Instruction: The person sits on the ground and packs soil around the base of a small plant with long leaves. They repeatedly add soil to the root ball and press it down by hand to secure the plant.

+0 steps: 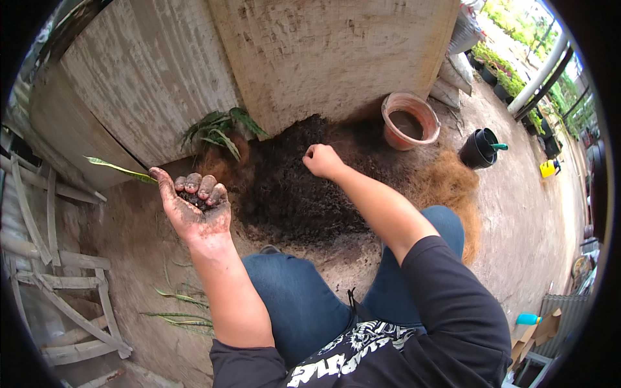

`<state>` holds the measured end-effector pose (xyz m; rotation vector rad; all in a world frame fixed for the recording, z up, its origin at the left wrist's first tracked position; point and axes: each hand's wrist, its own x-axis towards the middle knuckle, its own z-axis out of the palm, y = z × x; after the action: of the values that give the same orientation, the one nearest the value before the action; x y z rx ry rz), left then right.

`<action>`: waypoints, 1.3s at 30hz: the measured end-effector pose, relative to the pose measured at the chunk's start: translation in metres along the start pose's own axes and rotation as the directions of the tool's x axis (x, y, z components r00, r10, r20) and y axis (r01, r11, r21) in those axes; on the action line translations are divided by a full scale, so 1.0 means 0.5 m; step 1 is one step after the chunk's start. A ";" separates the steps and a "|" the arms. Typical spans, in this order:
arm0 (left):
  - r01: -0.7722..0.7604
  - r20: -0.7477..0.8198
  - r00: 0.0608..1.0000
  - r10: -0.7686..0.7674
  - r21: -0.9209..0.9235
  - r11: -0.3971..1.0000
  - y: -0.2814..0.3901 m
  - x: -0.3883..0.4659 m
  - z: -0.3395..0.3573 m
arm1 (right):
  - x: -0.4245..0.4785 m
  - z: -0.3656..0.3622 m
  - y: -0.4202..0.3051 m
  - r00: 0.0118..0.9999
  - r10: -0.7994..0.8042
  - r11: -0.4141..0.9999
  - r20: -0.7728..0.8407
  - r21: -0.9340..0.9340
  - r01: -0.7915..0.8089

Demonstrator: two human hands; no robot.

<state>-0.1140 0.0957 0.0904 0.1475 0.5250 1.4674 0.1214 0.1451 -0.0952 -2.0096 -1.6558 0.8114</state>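
Note:
My left hand, palm up and smeared with soil, has its fingers curled round a clump of dark soil. A long yellow-edged snake plant leaf sticks out leftward from behind its thumb; where the leaf joins the clump is hidden. My right hand is curled into a loose fist above the heap of dark soil. Whether anything is inside that fist cannot be seen. Brown coir-like fibre spreads to the right of the heap. More snake plant leaves lie on the ground by my left forearm.
Beyond the heap lean tall boards. A leafy plant lies at their foot. An orange bucket of murky liquid stands back right, near stacked black pots with a green-handled tool. A wooden frame stands left.

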 end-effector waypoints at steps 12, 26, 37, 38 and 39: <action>0.144 -0.017 0.988 -0.152 -0.238 0.961 -0.090 0.027 -0.019 | 0.042 0.157 0.138 0.963 -0.078 0.969 0.257 -0.208 0.134; 0.107 0.018 0.994 -0.106 -0.086 0.991 -0.103 0.023 -0.010 | 0.017 0.252 0.126 0.949 -0.023 0.709 0.314 -0.664 0.237; 0.130 0.034 0.991 -0.129 -0.062 0.989 -0.103 0.021 -0.013 | -0.008 0.258 0.145 0.916 -0.028 0.670 0.401 -0.672 0.315; 0.133 0.043 0.991 -0.130 -0.061 0.989 -0.103 0.020 -0.013 | -0.010 0.255 0.148 0.914 -0.044 0.672 0.402 -0.665 0.325; 0.135 0.042 0.990 -0.132 -0.063 0.989 -0.103 0.019 -0.013 | -0.012 0.252 0.149 0.913 -0.060 0.674 0.403 -0.658 0.335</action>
<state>-0.0701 0.0972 0.0612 0.0859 0.4469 1.3470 0.0921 0.1173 -0.2359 -2.1552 -2.6907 0.4796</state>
